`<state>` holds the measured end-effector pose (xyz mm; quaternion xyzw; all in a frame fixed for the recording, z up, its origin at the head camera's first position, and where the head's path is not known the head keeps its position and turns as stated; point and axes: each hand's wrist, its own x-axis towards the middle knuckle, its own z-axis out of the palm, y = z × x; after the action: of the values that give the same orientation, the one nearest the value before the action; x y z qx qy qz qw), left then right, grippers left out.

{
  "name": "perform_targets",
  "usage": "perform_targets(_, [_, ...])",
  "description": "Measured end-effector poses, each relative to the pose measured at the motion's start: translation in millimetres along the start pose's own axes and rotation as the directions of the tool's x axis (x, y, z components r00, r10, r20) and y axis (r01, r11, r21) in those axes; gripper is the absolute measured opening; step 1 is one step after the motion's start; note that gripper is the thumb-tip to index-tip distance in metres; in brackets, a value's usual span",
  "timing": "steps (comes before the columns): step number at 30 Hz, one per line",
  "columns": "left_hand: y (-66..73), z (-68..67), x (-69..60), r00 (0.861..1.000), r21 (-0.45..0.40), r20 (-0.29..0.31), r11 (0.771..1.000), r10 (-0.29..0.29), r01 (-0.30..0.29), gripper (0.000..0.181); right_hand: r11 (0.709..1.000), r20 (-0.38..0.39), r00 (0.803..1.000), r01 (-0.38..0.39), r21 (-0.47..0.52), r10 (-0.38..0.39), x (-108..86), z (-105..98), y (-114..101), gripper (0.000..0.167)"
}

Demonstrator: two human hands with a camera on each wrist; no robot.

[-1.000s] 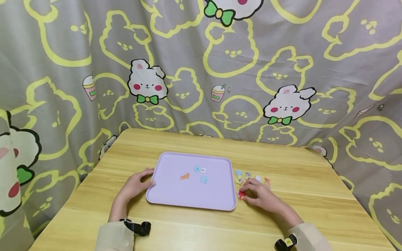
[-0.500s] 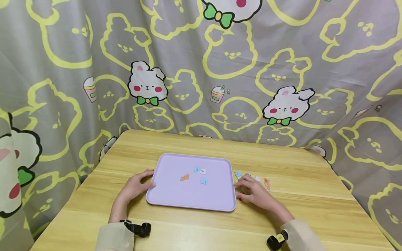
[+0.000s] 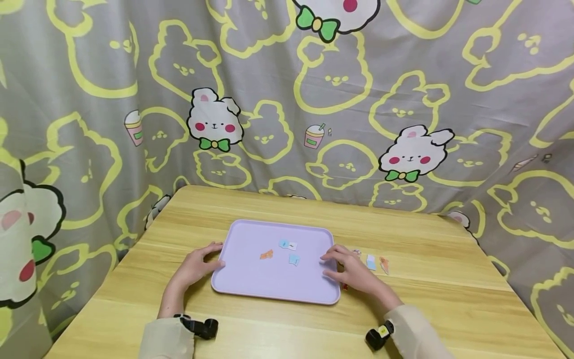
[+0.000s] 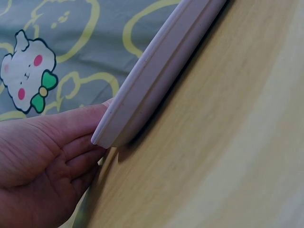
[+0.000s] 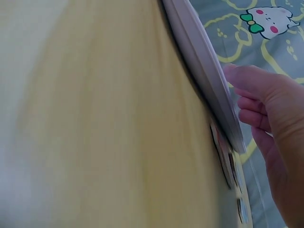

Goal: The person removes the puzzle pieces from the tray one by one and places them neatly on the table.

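Note:
In the head view a lilac tray (image 3: 273,286) lies on the table. On it are an orange piece (image 3: 266,255), a light-blue piece (image 3: 294,260), and a blue piece (image 3: 284,244) beside a white one (image 3: 292,246); they look like puzzle pieces. My left hand (image 3: 194,269) holds the tray's left edge, thumb over the rim and fingers along the outside. Over the right edge reaches my right hand (image 3: 352,271), its thumb and forefinger apart and nothing visible between them. A sliver of a red piece (image 3: 345,287) shows beneath that hand.
Right of the tray lie more pieces, among them a blue-and-white one (image 3: 371,262) and an orange one (image 3: 384,265); the right hand covers others. A patterned curtain (image 3: 269,99) hangs behind the wooden table (image 3: 430,279).
My right hand has moved left, from the loose pieces beside the tray to over the tray's right edge. The left hand stays at the left edge.

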<state>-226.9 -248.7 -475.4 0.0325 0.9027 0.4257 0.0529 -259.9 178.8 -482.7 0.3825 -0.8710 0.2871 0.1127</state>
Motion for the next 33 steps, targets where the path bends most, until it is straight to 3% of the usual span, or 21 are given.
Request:
perform_targets(10, [1.6,2.1,-2.3,1.000,-0.009,-0.005,1.000,-0.006,0.006,0.052,0.998,0.075,0.997,0.013,0.066,-0.018,25.5,20,-8,0.028])
perform_targets(27, [2.2,2.6,-2.4,1.000,-0.024,-0.009,0.999,-0.023,0.023,0.052,1.000,0.152,0.988,-0.009,0.003,0.008,50.3,36,-14,0.030])
perform_targets(33, [1.6,0.5,-0.8,1.000,-0.042,-0.014,0.999,-0.017,0.017,0.052,0.999,0.157,0.988,0.000,-0.037,0.005,58.5,37,-21,0.024])
